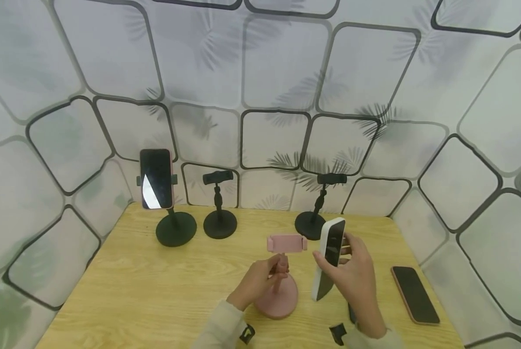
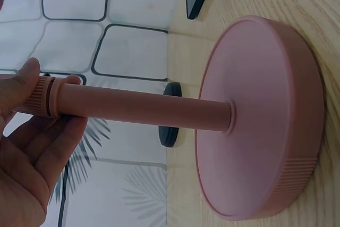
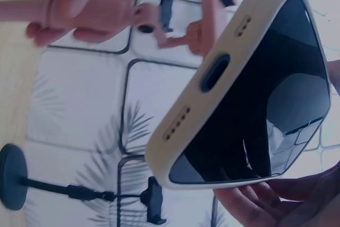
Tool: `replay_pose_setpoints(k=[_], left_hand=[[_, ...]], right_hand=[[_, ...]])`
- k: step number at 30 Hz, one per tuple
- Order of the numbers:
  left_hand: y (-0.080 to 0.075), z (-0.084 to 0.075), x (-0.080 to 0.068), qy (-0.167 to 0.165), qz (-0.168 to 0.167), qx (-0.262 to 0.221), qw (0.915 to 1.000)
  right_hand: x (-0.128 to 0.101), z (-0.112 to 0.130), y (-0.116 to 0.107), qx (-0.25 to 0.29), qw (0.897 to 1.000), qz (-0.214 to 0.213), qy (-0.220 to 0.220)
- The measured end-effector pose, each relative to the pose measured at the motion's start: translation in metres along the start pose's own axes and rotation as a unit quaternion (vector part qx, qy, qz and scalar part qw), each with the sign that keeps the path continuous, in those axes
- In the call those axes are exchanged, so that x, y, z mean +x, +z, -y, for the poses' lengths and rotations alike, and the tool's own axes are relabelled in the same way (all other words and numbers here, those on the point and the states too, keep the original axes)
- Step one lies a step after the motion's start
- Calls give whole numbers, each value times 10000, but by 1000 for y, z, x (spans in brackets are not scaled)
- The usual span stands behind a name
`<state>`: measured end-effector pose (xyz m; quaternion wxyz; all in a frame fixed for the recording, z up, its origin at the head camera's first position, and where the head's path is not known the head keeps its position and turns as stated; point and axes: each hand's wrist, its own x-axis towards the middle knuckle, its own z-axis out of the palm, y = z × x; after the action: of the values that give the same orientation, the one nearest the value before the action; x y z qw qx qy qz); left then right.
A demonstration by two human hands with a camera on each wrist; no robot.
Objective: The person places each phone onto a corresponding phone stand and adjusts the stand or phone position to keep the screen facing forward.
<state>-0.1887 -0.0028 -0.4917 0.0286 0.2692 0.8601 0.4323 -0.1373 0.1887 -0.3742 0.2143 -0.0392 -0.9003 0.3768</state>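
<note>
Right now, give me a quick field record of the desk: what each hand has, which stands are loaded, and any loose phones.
left hand: grips the post of the pink stand
right hand: holds the white-cased phone upright beside the pink stand's clamp, not in it
loaded stand: far-left black stand carries a pink-cased phone
empty stands: middle black stand; right black stand
loose phone: dark phone flat on the wooden table, right of the hands
</note>
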Motion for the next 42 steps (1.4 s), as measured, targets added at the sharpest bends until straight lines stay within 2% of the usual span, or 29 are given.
replay_pose_setpoints(k=[4,10,17,21,26,35,42], left_hand=[[0,2,0,114,-31,4,9999],[-1,4,0,308,-123,269,9991],[-1,2,0,153,-76,495,9986],[-2,2,0,282,-63,628,9976],[-3,2,-2,456,-14,734,9963],[-4,2,-3,363,47,596,9976],[-4,3,-2,554,-20,625,9965]], right_hand=[[-3,16,3,154,9997,-58,-158],[-4,31,15,294,9977,-144,-587],[-6,44,28,180,9948,-243,-971],[-7,47,34,97,9928,-398,-1129],[-8,46,39,-58,9913,-530,-1200],[-9,48,44,190,9914,-519,-1186],[-9,50,46,137,9917,-678,-1087]])
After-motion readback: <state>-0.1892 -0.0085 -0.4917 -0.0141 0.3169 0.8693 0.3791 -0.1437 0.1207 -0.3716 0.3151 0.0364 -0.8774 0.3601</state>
